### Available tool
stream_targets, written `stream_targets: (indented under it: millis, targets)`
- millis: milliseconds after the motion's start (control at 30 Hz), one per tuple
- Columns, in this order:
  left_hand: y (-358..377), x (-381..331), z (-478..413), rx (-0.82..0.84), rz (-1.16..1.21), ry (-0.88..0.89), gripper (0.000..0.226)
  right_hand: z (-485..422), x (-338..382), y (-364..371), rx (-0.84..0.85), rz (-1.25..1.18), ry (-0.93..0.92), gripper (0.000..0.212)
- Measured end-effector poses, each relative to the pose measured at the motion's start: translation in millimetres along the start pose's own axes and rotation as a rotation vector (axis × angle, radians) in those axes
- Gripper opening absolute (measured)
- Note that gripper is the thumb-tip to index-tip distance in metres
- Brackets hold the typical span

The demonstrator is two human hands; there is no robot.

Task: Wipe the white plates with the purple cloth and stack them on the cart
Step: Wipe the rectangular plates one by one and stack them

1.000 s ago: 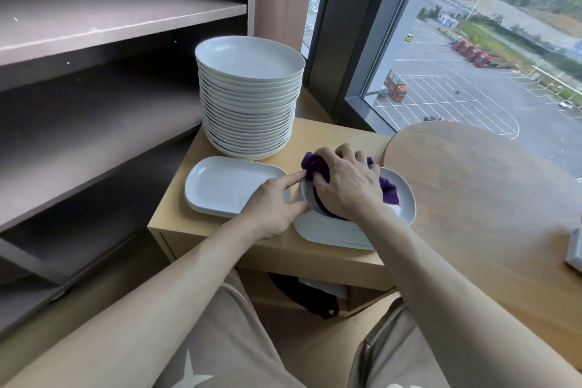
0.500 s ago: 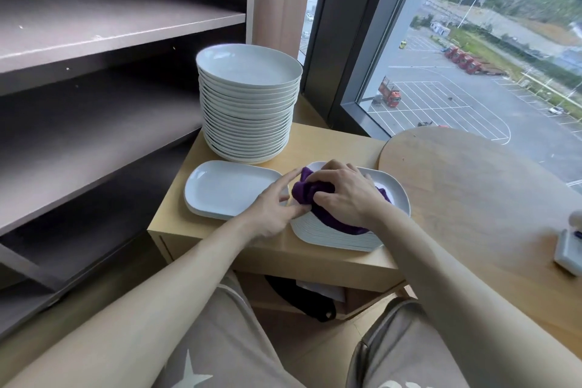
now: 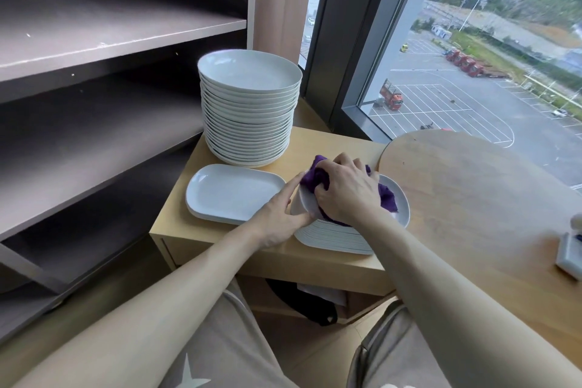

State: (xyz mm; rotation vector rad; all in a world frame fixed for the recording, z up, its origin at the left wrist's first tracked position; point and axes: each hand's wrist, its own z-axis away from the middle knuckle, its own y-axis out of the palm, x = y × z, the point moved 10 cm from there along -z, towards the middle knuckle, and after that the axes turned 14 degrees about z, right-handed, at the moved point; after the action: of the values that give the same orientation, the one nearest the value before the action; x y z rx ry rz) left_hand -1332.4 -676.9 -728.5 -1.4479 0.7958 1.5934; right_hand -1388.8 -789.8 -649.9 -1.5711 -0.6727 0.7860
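Purple cloth [image 3: 318,178] is being gripped in the curled fingers of the right hand [image 3: 349,195] and pressed into a white plate [image 3: 306,203]. The plate is being pinched at its rim by the left hand [image 3: 280,217], tilted above a low plate stack [image 3: 340,236] on the wooden worktop [image 3: 195,230]. A tall stack of round plates [image 3: 248,110] is standing behind.

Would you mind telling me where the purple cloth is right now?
In the head view the crumpled purple cloth lies under the right hand on the low stack of white plates, right of the rectangular white plate.
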Motion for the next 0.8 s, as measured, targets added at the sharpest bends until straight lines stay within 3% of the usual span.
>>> stream_targets:
  millis: [400, 800]
  targets:
    - [3, 0, 1, 0.034, -0.145, -0.018, 0.081, 24, -92, 1, 0.103, 0.091, 0.207, 0.033]
    - [4, 6, -2, 0.069, -0.207, -0.069, 0.086, 57, -83, 7, 0.210, 0.045, -0.036, 0.035]
